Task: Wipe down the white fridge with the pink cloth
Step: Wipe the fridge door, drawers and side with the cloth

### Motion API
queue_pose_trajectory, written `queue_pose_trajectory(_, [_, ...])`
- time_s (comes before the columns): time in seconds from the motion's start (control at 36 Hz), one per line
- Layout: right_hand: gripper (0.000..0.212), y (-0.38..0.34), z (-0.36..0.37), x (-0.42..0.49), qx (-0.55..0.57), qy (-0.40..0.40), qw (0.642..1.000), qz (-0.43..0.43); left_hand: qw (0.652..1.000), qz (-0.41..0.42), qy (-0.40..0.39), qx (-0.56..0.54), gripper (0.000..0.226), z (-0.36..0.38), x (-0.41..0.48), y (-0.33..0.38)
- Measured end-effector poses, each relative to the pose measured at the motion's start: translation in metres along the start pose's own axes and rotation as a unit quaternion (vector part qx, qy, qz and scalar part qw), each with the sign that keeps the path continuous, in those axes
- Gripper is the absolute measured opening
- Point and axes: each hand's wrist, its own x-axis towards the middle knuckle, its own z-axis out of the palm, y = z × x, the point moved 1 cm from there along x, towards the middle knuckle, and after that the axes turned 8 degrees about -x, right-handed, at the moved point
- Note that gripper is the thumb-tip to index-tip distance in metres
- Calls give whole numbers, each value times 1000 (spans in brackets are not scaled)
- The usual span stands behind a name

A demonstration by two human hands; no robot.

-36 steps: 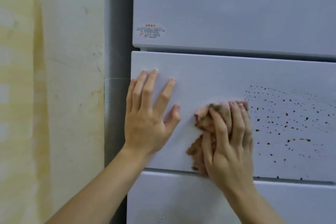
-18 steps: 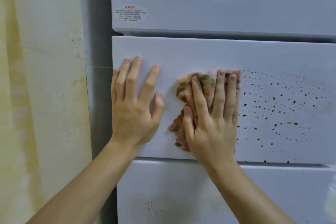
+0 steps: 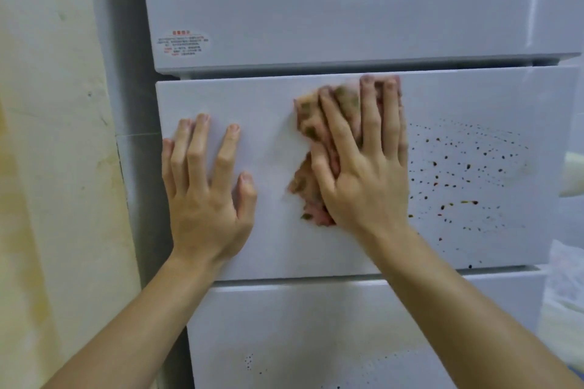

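Note:
The white fridge (image 3: 316,9) fills the view with three stacked door panels. On the middle panel (image 3: 271,98), my right hand (image 3: 363,167) presses the stained pink cloth (image 3: 311,123) flat against the surface near the panel's top edge, fingers spread over it. My left hand (image 3: 202,186) lies flat and open on the same panel's left part, holding nothing. Brown and reddish splatter spots (image 3: 458,174) cover the panel to the right of the cloth. A few small specks (image 3: 249,360) dot the bottom panel.
A yellowish stained wall (image 3: 53,167) stands to the left of the fridge, with a grey gap between them. A small red-lettered sticker (image 3: 183,43) sits on the top panel's lower left. Something pale and plastic-like (image 3: 565,281) shows at the right edge.
My right hand has slid the cloth upward on the middle panel, from its lower part to its top edge. My left hand has stayed flat on the panel's left side.

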Motion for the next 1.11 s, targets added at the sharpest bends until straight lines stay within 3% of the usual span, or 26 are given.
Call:
queue_pose_trajectory(0.19, [54,-7,1,-2,-20,12,998,51,1000,0,12,13,59,3,0,2])
queue_pose_trajectory(0.5, [55,-3,-9,-104,1,-60,998,30,1000,-14,15,13,58,5,-5,7])
queue_pose_trajectory(0.83, [54,2,3,7,-26,20,994,106,999,-21,37,-13,54,5,-6,9])
queue_pose_trajectory(1.11, [55,6,-6,-93,-15,-31,997,62,997,-45,50,-39,52,7,-10,25])
